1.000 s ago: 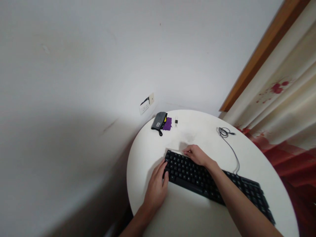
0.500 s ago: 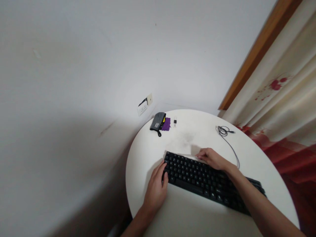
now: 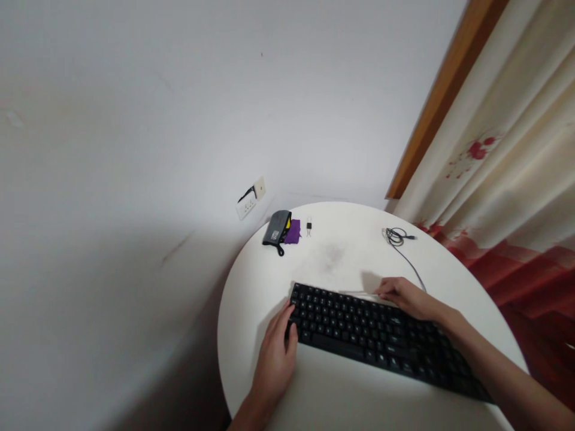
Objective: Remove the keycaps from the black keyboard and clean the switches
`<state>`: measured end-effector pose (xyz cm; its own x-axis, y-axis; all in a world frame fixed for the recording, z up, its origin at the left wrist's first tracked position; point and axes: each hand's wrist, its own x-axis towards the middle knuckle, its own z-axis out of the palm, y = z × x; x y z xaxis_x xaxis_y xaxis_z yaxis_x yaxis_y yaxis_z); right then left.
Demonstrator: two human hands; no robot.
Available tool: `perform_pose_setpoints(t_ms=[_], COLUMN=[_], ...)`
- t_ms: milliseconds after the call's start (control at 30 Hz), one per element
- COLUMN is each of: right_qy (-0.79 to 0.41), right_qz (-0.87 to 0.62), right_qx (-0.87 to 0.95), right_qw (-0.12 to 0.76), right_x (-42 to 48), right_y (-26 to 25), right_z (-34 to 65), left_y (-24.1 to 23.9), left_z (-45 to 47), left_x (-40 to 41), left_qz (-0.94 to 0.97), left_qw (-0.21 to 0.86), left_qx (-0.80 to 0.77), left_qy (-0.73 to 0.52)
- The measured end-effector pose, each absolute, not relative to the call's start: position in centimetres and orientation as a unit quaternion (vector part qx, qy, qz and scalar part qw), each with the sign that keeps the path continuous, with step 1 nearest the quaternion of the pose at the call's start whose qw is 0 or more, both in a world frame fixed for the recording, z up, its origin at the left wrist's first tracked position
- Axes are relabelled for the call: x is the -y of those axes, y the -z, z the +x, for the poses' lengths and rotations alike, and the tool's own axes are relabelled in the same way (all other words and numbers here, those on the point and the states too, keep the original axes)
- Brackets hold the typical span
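Observation:
A black keyboard [image 3: 345, 326] lies at a slant on the round white table. My left hand [image 3: 276, 344] grips its left end, thumb at the near side and fingers by the far corner. Over the keyboard's far edge, my right hand [image 3: 402, 295] pinches a thin pale stick [image 3: 359, 293], whose free end points left along the top row of keys. The stick is too fine to tell its exact kind. My right forearm hides part of the keyboard's right end.
At the back of the white table [image 3: 341, 227] lie a grey pouch [image 3: 277, 227] with purple cloth [image 3: 293, 232] by its mouth, a small black clip-like item [image 3: 309, 226] and a coiled cable [image 3: 398, 236]. A wall socket [image 3: 246, 205] and a curtain [image 3: 494, 179] are beyond.
My right hand has slid to the right along the keyboard's far edge, with the stick still in its fingers. My left hand keeps its hold. The camera view has shifted slightly.

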<state>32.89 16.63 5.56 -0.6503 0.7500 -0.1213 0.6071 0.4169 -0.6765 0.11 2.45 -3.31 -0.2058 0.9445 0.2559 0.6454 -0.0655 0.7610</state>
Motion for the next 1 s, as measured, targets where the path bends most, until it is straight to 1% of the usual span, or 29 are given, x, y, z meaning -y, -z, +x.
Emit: perform_pose_setpoints(t_ms=[300, 600, 1000], right_qy=[-0.356, -0.317, -0.312], right_qz=[-0.463, -0.478, -0.501], right_qx=[0.806, 0.816, 0.804], right_qw=[0.097, 0.076, 0.074], right_x=[-15.3, -14.3, -13.5], right_y=[-5.3, -5.3, -4.3], right_z=[37.5, 41.8, 46.1], left_y=[3.3, 3.2, 3.3], left_z=[0.0, -0.1, -0.4], left_x=[-2.6, -2.7, -2.9], left_qz=[0.599, 0.603, 0.612], left_qw=[0.18, 0.171, 0.154], left_qx=[-0.661, -0.661, -0.661], left_qy=[-0.415, -0.413, -0.407])
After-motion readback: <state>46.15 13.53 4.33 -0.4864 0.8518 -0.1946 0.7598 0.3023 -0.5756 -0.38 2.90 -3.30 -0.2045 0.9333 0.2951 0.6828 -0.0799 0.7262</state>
